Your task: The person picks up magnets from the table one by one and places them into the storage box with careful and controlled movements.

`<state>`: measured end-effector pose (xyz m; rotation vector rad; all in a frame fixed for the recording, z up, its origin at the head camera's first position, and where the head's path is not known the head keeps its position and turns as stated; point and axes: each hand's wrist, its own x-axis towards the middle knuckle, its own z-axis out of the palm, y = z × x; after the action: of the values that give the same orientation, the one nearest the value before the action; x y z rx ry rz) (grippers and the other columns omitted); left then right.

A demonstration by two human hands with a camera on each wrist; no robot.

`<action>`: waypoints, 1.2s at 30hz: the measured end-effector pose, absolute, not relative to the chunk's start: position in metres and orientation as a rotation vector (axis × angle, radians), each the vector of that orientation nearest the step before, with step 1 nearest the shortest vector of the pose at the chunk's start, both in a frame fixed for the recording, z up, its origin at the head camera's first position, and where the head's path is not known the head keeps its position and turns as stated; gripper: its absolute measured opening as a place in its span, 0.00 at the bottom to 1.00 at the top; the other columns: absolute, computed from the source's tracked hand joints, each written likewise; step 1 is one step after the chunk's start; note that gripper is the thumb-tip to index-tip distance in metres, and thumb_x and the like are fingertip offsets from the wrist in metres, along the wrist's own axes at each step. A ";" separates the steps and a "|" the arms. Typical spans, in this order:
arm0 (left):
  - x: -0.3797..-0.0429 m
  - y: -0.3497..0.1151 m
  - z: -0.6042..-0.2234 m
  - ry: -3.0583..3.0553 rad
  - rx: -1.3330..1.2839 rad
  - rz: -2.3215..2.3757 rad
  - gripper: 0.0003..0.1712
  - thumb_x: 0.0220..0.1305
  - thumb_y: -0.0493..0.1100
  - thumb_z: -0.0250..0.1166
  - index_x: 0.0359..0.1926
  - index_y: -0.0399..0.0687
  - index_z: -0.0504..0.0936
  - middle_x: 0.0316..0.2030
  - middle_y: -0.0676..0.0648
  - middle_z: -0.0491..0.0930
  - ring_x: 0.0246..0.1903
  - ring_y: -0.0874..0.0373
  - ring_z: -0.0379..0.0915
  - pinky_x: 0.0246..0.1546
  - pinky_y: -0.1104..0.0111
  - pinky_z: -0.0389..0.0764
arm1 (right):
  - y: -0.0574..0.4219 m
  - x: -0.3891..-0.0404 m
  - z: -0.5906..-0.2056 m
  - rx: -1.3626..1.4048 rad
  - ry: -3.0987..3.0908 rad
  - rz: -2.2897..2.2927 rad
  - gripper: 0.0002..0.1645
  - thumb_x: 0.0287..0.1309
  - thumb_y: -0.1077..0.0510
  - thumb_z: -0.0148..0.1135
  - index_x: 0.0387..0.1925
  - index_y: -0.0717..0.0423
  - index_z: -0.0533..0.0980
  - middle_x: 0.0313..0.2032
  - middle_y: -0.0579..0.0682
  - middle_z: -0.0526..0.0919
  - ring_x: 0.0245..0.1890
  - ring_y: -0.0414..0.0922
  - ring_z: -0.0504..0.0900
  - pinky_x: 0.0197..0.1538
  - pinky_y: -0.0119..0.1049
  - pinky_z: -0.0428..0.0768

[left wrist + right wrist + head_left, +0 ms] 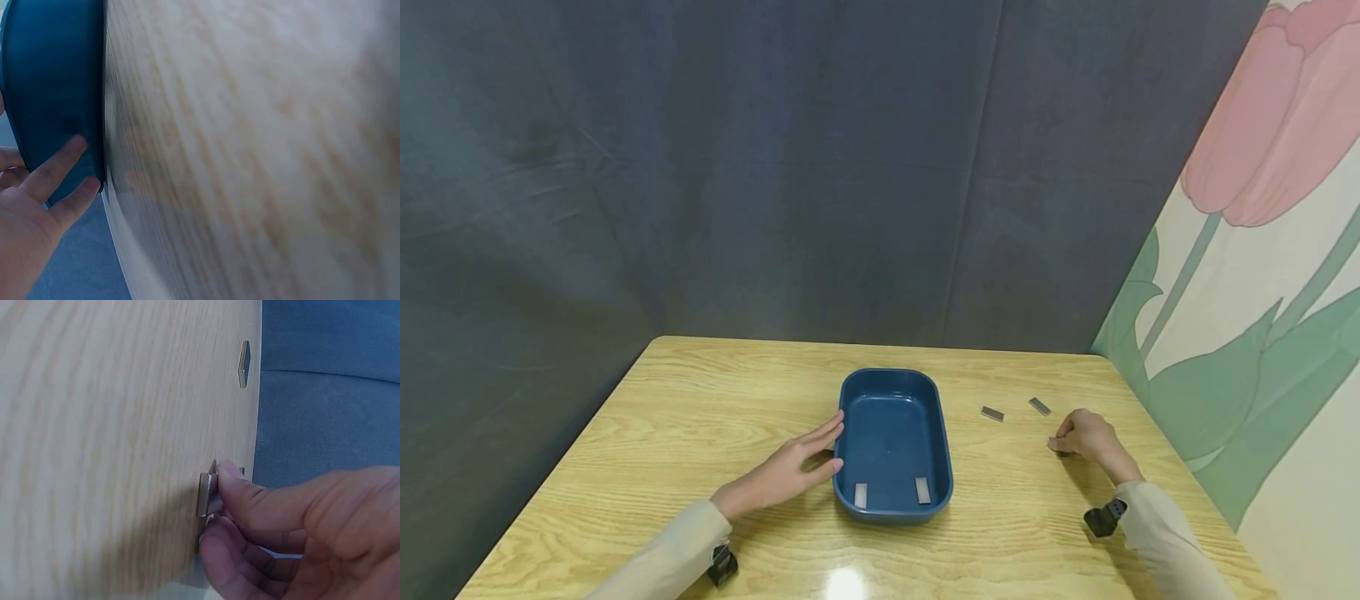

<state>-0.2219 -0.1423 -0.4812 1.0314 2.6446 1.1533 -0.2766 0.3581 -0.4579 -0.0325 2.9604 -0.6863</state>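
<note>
A deep blue rectangular tray [891, 450] stands on the wooden table, with two small pale rectangular pieces at its near end, one on the left [861, 496] and one on the right [922, 490]. Against the tray's left wall lies my left hand [793, 471], fingers extended and touching the side; the left wrist view shows fingertips on the blue wall. To the right of the tray, my right hand [1092, 437] pinches a small flat metal piece [208, 495] between thumb and fingers, low over the tabletop. The fingers partly hide it.
Two more small grey pieces lie between tray and right hand, one nearer the tray [992, 413] and one farther back [1040, 406]. A dark curtain [820, 183] hangs behind the table [722, 392]. A wall with painted tulips [1262, 333] borders the right side.
</note>
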 end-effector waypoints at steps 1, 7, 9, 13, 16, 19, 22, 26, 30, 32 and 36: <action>-0.222 -0.142 -0.481 2.644 1.031 1.154 0.41 0.74 0.58 0.55 0.76 0.39 0.54 0.77 0.48 0.45 0.71 0.56 0.53 0.68 0.54 0.61 | 0.358 -0.277 -0.458 -0.026 2.955 -0.687 0.14 0.55 0.60 0.73 0.27 0.66 0.77 0.25 0.51 0.81 0.23 0.44 0.79 0.30 0.42 0.78; -0.221 -0.142 -0.481 2.645 1.030 1.158 0.41 0.74 0.58 0.55 0.76 0.39 0.55 0.77 0.48 0.45 0.71 0.56 0.53 0.68 0.54 0.61 | 0.358 -0.277 -0.458 -0.003 2.940 -0.689 0.14 0.56 0.60 0.73 0.27 0.65 0.77 0.24 0.50 0.81 0.22 0.44 0.79 0.30 0.42 0.79; -0.221 -0.142 -0.481 2.645 1.030 1.158 0.41 0.74 0.58 0.55 0.76 0.39 0.55 0.78 0.48 0.45 0.71 0.56 0.53 0.67 0.54 0.61 | 0.358 -0.277 -0.457 -0.011 2.938 -0.695 0.14 0.56 0.60 0.73 0.27 0.65 0.77 0.23 0.49 0.81 0.22 0.44 0.79 0.30 0.41 0.79; -0.222 -0.143 -0.482 2.648 1.036 1.159 0.41 0.75 0.58 0.55 0.76 0.39 0.54 0.78 0.47 0.45 0.71 0.56 0.53 0.67 0.54 0.62 | 0.358 -0.276 -0.456 -0.037 2.931 -0.700 0.13 0.57 0.60 0.72 0.26 0.64 0.77 0.21 0.47 0.82 0.22 0.44 0.79 0.30 0.40 0.77; -0.222 -0.143 -0.483 2.652 1.039 1.162 0.41 0.75 0.57 0.55 0.76 0.39 0.54 0.77 0.47 0.45 0.70 0.56 0.55 0.67 0.54 0.63 | 0.357 -0.276 -0.456 -0.040 2.924 -0.713 0.12 0.57 0.59 0.72 0.26 0.64 0.78 0.20 0.46 0.83 0.22 0.44 0.79 0.30 0.40 0.76; -0.222 -0.143 -0.483 2.650 1.035 1.164 0.41 0.75 0.57 0.55 0.76 0.39 0.55 0.77 0.47 0.45 0.70 0.56 0.56 0.67 0.55 0.63 | 0.357 -0.276 -0.457 -0.025 2.921 -0.729 0.12 0.57 0.60 0.72 0.26 0.64 0.78 0.20 0.46 0.83 0.22 0.43 0.80 0.31 0.41 0.76; -0.222 -0.143 -0.483 2.644 1.028 1.166 0.40 0.75 0.56 0.55 0.76 0.40 0.55 0.77 0.47 0.45 0.70 0.56 0.56 0.67 0.54 0.63 | 0.357 -0.276 -0.457 -0.015 2.918 -0.744 0.13 0.56 0.60 0.73 0.26 0.64 0.78 0.20 0.47 0.83 0.21 0.43 0.81 0.33 0.43 0.78; -0.221 -0.143 -0.482 2.643 1.023 1.162 0.40 0.74 0.57 0.55 0.76 0.40 0.55 0.77 0.47 0.45 0.70 0.56 0.56 0.67 0.54 0.63 | 0.356 -0.277 -0.456 -0.003 2.908 -0.768 0.13 0.55 0.61 0.73 0.26 0.64 0.77 0.20 0.47 0.83 0.21 0.43 0.82 0.37 0.48 0.80; -0.221 -0.142 -0.482 2.661 1.023 1.145 0.41 0.74 0.58 0.55 0.76 0.39 0.55 0.77 0.48 0.46 0.70 0.56 0.55 0.67 0.54 0.62 | 0.356 -0.277 -0.457 0.004 2.914 -0.772 0.13 0.55 0.61 0.74 0.26 0.64 0.77 0.20 0.47 0.82 0.21 0.43 0.82 0.35 0.46 0.81; -0.222 -0.142 -0.482 2.671 1.027 1.141 0.41 0.74 0.58 0.55 0.75 0.39 0.56 0.77 0.47 0.46 0.70 0.56 0.56 0.67 0.54 0.62 | 0.356 -0.278 -0.457 0.005 2.922 -0.766 0.13 0.54 0.61 0.74 0.25 0.63 0.77 0.20 0.47 0.81 0.21 0.43 0.81 0.32 0.43 0.80; -0.223 -0.142 -0.482 2.681 1.040 1.139 0.41 0.74 0.58 0.55 0.75 0.37 0.56 0.77 0.46 0.46 0.69 0.55 0.58 0.66 0.55 0.63 | 0.355 -0.277 -0.458 0.011 2.931 -0.765 0.14 0.53 0.61 0.74 0.25 0.63 0.76 0.21 0.48 0.80 0.21 0.43 0.80 0.28 0.38 0.79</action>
<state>-0.2231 -0.1415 -0.4822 1.0399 2.6805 1.1394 -0.2773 0.3551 -0.4582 0.0109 2.9309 -0.7649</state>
